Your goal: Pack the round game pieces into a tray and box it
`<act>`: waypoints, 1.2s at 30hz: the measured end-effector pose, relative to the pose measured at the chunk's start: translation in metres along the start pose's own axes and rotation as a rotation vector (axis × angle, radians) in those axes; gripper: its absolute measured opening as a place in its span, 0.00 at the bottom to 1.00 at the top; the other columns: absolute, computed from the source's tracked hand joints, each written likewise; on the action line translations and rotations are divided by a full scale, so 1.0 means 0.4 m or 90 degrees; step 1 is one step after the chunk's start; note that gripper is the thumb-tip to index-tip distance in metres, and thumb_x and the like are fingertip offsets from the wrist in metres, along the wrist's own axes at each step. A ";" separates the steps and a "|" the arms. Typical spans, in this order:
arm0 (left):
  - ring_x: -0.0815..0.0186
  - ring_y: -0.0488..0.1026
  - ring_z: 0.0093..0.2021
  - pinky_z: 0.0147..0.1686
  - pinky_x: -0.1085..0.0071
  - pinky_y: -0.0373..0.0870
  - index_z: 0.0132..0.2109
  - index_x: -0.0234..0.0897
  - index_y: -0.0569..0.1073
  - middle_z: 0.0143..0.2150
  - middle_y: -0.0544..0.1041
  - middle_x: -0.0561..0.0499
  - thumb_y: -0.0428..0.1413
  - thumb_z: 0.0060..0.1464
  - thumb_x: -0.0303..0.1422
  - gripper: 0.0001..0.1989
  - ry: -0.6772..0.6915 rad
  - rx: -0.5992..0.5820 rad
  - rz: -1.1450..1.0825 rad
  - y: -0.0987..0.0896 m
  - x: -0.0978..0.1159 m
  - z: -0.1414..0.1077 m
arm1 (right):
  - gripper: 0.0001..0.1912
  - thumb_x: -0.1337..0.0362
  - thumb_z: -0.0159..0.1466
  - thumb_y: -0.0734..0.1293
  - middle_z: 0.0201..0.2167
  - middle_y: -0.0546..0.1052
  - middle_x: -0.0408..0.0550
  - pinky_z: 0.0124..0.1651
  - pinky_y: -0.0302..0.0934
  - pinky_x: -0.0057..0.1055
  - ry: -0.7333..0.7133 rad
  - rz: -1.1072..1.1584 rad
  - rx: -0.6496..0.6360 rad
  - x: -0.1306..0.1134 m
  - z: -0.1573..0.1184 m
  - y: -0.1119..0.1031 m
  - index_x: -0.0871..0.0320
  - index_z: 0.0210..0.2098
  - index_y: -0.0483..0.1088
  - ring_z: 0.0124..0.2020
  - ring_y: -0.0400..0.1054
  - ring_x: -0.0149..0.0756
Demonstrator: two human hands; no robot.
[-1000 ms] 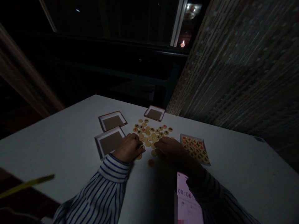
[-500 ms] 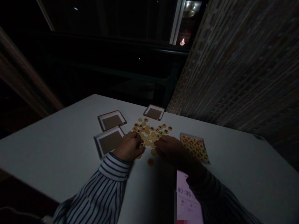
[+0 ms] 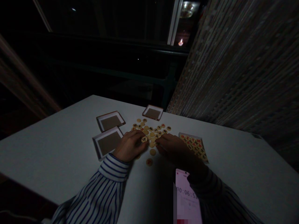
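Observation:
My left hand [image 3: 130, 144] pinches a round xiangqi piece [image 3: 144, 139] with a black character, held between thumb and fingers at the near left of the loose pieces. My right hand [image 3: 171, 147] is at the right side of the group, fingers drawn together and pointing left; what they hold, if anything, is too dark to make out. Between and beyond both hands lie many loose pieces [image 3: 152, 134], some blank side up, others with red or black characters. A red-marked piece [image 3: 149, 162] and a blank one [image 3: 153, 152] lie nearest me.
On the white table [image 3: 77, 133], a tray [image 3: 193, 146] holds rows of red and black pieces at right. Two bare trays [image 3: 109, 120], [image 3: 108, 141] lie at left, another tray [image 3: 153, 112] at the back. A lit phone [image 3: 187, 199] lies beneath my right forearm.
My left hand has lifted a black-marked piece slightly and turned its face into view, moving a little right. My right hand stays nearly in place. The view has shifted slightly.

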State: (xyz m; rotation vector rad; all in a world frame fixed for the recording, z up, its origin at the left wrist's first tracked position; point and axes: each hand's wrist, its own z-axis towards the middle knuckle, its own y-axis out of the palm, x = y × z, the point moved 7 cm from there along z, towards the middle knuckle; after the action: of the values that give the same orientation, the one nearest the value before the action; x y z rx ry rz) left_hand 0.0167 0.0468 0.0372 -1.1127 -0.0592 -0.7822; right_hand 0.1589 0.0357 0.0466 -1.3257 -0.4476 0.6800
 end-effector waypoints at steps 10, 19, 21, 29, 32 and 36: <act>0.64 0.74 0.38 0.41 0.68 0.69 0.44 0.36 0.72 0.39 0.77 0.48 0.53 0.51 0.39 0.16 -0.072 0.012 -0.124 0.011 0.009 -0.006 | 0.11 0.63 0.64 0.57 0.37 0.70 0.49 0.40 0.55 0.31 0.036 -0.020 0.013 0.011 -0.003 -0.027 0.57 0.43 0.68 0.39 0.63 0.35; 0.68 0.71 0.27 0.29 0.73 0.70 0.42 0.35 0.72 0.25 0.74 0.53 0.57 0.46 0.39 0.17 -0.207 0.040 -0.411 0.068 0.014 -0.015 | 0.13 0.63 0.63 0.58 0.39 0.72 0.50 0.45 0.57 0.31 0.069 0.000 0.044 0.045 -0.017 -0.085 0.58 0.44 0.68 0.42 0.64 0.35; 0.67 0.72 0.27 0.30 0.72 0.71 0.42 0.35 0.72 0.25 0.74 0.53 0.58 0.45 0.39 0.17 -0.229 0.048 -0.444 0.075 0.015 -0.016 | 0.13 0.63 0.63 0.58 0.40 0.72 0.51 0.45 0.57 0.31 0.080 0.001 0.053 0.052 -0.022 -0.103 0.58 0.45 0.69 0.42 0.65 0.36; 0.71 0.68 0.23 0.23 0.75 0.67 0.42 0.33 0.72 0.23 0.71 0.54 0.58 0.42 0.38 0.19 -0.274 0.034 -0.507 0.073 0.025 -0.014 | 0.16 0.62 0.63 0.58 0.40 0.73 0.50 0.44 0.59 0.32 0.121 0.009 0.099 0.078 -0.051 -0.167 0.59 0.47 0.68 0.41 0.66 0.36; 0.73 0.65 0.20 0.21 0.76 0.65 0.43 0.33 0.72 0.21 0.67 0.57 0.58 0.42 0.38 0.20 -0.272 0.024 -0.514 0.078 0.030 -0.015 | 0.16 0.60 0.63 0.58 0.41 0.73 0.49 0.43 0.60 0.31 0.131 0.015 0.120 0.097 -0.065 -0.192 0.59 0.47 0.69 0.40 0.67 0.35; 0.75 0.61 0.19 0.20 0.78 0.63 0.45 0.33 0.71 0.20 0.64 0.59 0.59 0.42 0.38 0.21 -0.275 0.019 -0.513 0.086 0.030 -0.017 | 0.16 0.60 0.63 0.58 0.42 0.73 0.49 0.43 0.60 0.31 0.157 0.017 0.143 0.122 -0.087 -0.226 0.59 0.46 0.69 0.40 0.67 0.36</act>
State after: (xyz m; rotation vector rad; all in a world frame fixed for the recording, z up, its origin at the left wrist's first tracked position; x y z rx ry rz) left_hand 0.0435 0.0419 0.0121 -1.2156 -0.9244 -1.2242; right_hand 0.2349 0.0348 0.1238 -1.1841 -0.1496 0.5625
